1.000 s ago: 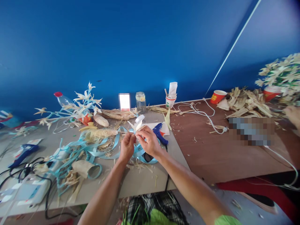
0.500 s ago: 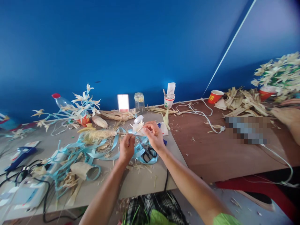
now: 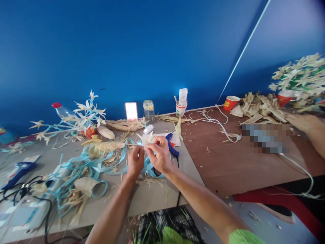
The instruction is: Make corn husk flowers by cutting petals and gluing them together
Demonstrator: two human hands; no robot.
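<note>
My left hand (image 3: 135, 160) and my right hand (image 3: 159, 155) meet above the grey table (image 3: 157, 195), both pinched on a small pale corn-husk flower (image 3: 146, 138). The fingers of each hand are closed on the flower's base, where a light blue ribbon (image 3: 106, 166) runs off to the left. Just behind my right hand lies a blue glue gun (image 3: 171, 146) on a white sheet. Black scissors are mostly hidden under my right hand.
A husk-flower branch (image 3: 76, 118), a dried cob (image 3: 105, 146), a tape roll (image 3: 97, 188) and cables (image 3: 27, 193) crowd the left. A jar (image 3: 148, 110) and paper cup (image 3: 180, 107) stand by the blue wall. Another person's hand (image 3: 303, 123) rests on the brown table beside husks (image 3: 259, 108).
My right hand has dropped from its raised position back down beside my left hand, closing in on the flower. The view has drifted slightly to the right.
</note>
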